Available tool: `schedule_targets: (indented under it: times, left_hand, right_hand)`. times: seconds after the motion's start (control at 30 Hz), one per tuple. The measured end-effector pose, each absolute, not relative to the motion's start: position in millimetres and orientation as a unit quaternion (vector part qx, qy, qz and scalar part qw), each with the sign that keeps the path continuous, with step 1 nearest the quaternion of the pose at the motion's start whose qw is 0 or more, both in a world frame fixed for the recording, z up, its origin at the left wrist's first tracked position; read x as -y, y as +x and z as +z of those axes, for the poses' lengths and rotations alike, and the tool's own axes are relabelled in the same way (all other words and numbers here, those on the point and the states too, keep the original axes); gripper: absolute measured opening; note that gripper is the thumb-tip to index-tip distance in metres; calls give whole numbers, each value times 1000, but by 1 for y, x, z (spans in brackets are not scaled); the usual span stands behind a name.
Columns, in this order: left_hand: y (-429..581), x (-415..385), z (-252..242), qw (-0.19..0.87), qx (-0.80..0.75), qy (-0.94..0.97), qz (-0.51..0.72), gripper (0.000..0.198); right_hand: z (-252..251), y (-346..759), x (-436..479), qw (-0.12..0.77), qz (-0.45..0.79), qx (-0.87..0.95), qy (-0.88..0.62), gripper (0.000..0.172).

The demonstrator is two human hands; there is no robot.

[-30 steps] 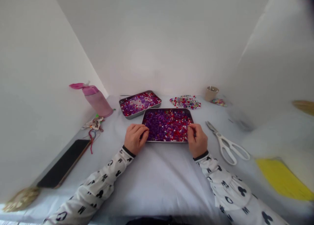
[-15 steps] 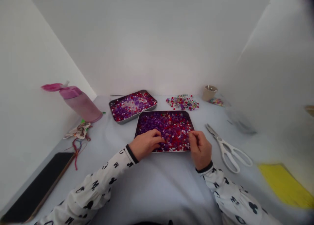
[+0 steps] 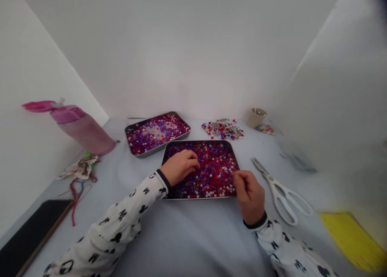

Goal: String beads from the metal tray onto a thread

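The near metal tray [image 3: 199,198] is filled with loose beads [image 3: 216,166], purple toward the left and redder toward the right, with white ones mixed in. Over its left half is my left hand [image 3: 181,166], fingers curled down at the beads; whatever lies between the fingertips is hidden. My right hand [image 3: 249,194] is at the tray's right edge, thumb and forefinger pinched together. Anything in that pinch is too fine to make out. Behind and to the left, touching or nearly touching the near tray, a second bead tray [image 3: 145,153] stands at an angle.
White-handled scissors [image 3: 281,190] lie right of my right hand, a yellow sheet [image 3: 352,238] beyond. Behind are a bead pile [image 3: 223,129] and a small beige cup [image 3: 256,117]. Leftward stand a pink bottle [image 3: 87,130], coloured threads [image 3: 77,192] and a dark flat object [image 3: 33,232].
My left hand has moved farther into the near tray, away from its front edge. The right hand keeps its pinch by the right edge. The camera view has shifted slightly.
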State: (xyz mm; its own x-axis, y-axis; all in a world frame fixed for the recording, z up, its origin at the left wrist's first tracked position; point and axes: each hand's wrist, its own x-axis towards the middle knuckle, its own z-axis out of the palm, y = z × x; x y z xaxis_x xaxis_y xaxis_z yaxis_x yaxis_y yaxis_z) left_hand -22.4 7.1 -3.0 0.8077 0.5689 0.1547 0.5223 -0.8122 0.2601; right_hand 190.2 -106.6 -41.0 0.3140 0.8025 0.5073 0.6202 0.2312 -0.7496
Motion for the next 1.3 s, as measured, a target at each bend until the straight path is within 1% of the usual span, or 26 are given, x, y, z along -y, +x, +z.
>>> schedule_targets:
  times: [0.13,0.2,0.27,0.37,0.53,0.67,0.77,0.93,1.13,1.3]
  left_hand:
    - [-19,-7,-1,65,-329,931,146,24]
    - [-15,2,1,55,-343,921,173,24]
    - [-9,13,1,78,-334,923,175,22]
    - [-1,28,-2,128,-292,940,123,22]
    - [0,36,-3,147,-300,939,84,13]
    - [-7,40,4,190,-294,934,73,13]
    - [-9,41,6,206,-289,932,66,17]
    - [-8,35,7,194,-305,928,90,23]
    - [-2,22,2,154,-309,933,98,15]
    - [8,-3,-8,145,-298,933,140,14]
  right_hand:
    - [-42,190,107,541,100,567,-613,14]
    - [-43,190,107,543,105,561,-615,14]
    - [-44,190,107,544,112,556,-618,14]
    - [-46,191,107,554,126,546,-616,15]
    - [-49,191,107,575,161,523,-608,16]
    - [-45,191,107,582,165,524,-600,15]
    - [-42,191,106,577,164,539,-591,15]
    - [-44,191,104,581,174,523,-599,15]
    - [-43,191,104,575,162,542,-591,12]
    - [-42,190,104,575,164,541,-592,12]
